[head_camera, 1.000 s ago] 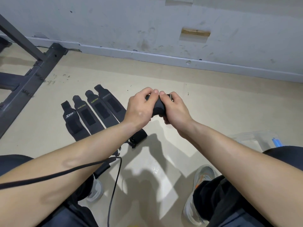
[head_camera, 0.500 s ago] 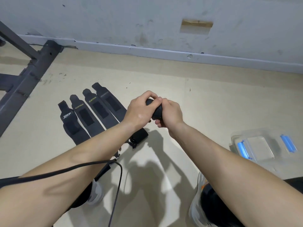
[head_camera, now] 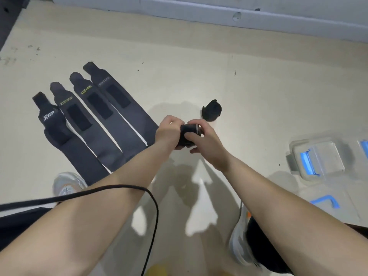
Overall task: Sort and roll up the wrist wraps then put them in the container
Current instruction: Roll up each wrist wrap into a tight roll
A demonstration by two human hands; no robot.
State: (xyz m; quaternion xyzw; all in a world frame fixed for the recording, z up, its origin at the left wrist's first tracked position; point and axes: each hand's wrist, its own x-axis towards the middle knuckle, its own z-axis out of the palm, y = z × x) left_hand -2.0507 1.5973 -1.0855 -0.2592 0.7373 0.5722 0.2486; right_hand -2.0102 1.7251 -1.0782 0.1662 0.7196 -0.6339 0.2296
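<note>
Four flat wrist wraps (head_camera: pixel 93 124) lie side by side on the pale floor (head_camera: pixel 199 80) to the left of the hands, dark woven strips with narrow tab ends pointing away and a black hook patch on each; one reads XTEP, two read XUEYING, and the fourth label is too blurred to read. The left hand (head_camera: pixel 168 131) and right hand (head_camera: pixel 201 140) are both closed around one rolled wrist wrap (head_camera: pixel 187 134), a tight black cylinder held between them above the floor. A second rolled wrap (head_camera: pixel 212 110), a loose black bundle, sits on the floor just beyond the right hand. Well to the right lies one clear plastic container (head_camera: pixel 316 158) with blue clips. A black cable (head_camera: pixel 153 206) crosses the left forearm.
</note>
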